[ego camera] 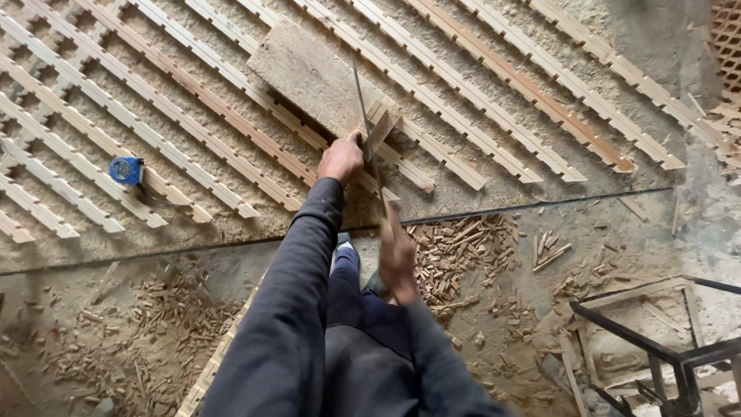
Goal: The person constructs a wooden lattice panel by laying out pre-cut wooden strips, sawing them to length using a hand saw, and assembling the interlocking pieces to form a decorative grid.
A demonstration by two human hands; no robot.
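Tape measure: a small blue tape measure [126, 170] lies far left among the slats, well apart from both hands.
Lattice: a lattice [154, 100] of pale wooden slats spreads slantwise over the rough floor [648, 46].
Board: a flat grey board [312, 73] rests on the slats, just above the hands.
Left hand: the left hand [341, 158] has its grip clenched on a short wooden strip [380, 131], pressing it down at the board's near corner.
Saw: a thin saw [369, 131] runs upright from the strip down toward the person.
Right hand: the right hand [397, 259], blurred, has its grip closed round the saw's lower end.
Offcuts: a heap of small wood offcuts [455, 251] lies just right of the right hand.
Frame: a dark metal frame [656, 347] stands at the lower right.
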